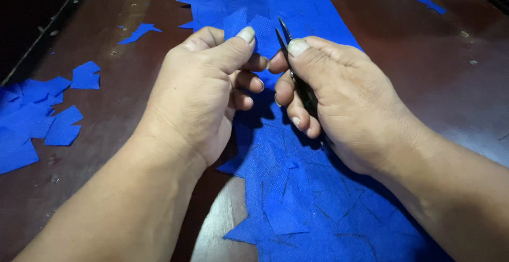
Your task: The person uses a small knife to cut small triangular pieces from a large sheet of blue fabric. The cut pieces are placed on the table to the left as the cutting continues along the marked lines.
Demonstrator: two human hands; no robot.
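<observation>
Two bare hands work over a dark reddish-brown bench (419,71), its glossy top scuffed and speckled with pale flecks, seen from above by a head-worn camera. The left hand (204,89) is closed in a pinch, thumb pressing a small piece of blue fabric (254,28) against the curled fingers, held up just above the bench's middle. The right hand (339,89) is wrapped around small dark scissors (297,76), whose thin blades stand slightly apart and point upward, right beside the edge of the pinched piece.

Beneath both hands a long strip of blue non-woven cloth (297,188) runs from the far edge of the bench to the near one, its surface scored with many cuts and its left border ragged with pointed flaps. A heap of cut blue pieces (37,119) lies at the left side of the bench, well apart from the hands. One stray blue scrap (139,32) rests on the far left of the bench top, another scrap (431,3) near the far right corner.

The bench's left rim is a dark metal edge, beyond which the room falls into shadow; little else of the surroundings can be made out.
</observation>
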